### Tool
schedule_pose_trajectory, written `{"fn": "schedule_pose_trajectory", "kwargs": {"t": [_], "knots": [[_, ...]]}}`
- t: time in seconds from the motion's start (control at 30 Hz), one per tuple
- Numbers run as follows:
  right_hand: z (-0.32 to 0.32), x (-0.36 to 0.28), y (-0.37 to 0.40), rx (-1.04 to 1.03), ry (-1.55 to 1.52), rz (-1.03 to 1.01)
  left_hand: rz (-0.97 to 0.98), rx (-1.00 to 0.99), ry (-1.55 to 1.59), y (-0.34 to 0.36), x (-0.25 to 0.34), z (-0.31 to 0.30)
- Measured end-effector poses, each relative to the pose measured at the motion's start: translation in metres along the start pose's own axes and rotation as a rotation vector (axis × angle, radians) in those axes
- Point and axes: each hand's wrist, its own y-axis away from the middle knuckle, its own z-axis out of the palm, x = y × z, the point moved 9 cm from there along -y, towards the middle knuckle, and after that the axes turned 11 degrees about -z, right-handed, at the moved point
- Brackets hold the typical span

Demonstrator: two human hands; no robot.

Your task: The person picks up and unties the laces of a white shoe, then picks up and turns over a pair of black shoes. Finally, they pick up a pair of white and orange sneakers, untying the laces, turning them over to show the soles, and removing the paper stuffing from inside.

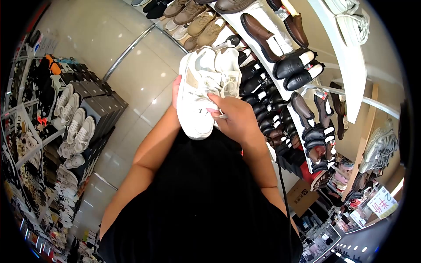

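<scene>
A pair of white sneakers (197,118) with beige patches on the sides is held up in front of my chest, toes toward me. The two shoes lie against each other, the left one nearer the camera. My left hand (176,90) supports them from the left side; only some fingertips show along the edge, and the rest is hidden behind the shoe. My right hand (232,115) is closed at the right side of the pair, its thumb and a finger reaching over the front near the white laces (209,87). Its other fingers are hidden.
On the right, shelves (280,81) carry brown and black leather shoes (296,65). Tan shoes (202,23) stand at the top. Stacked shoe boxes (94,111) with white sneakers (83,133) are at the left. A metal rail (127,52) crosses the tiled floor. A cardboard box (302,197) sits lower right.
</scene>
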Motion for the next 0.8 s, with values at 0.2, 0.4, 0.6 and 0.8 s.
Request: {"fn": "schedule_pose_trajectory", "kwargs": {"t": [0.2,0.4,0.6,0.8], "knots": [[0.037,-0.012,-0.018,-0.012,0.056,0.024,-0.043,-0.075,0.097,0.022,0.028,-0.004],[0.059,-0.043,-0.033,-0.209,-0.418,0.085,-0.020,-0.085,0.110,0.043,0.065,-0.008],[0.062,-0.085,-0.063,-0.333,-0.943,0.110,0.031,-0.033,0.027,0.061,0.094,-0.008],[0.068,-0.106,-0.098,-0.425,-1.398,-0.067,0.134,-0.112,0.150,0.071,0.120,0.041]]}}
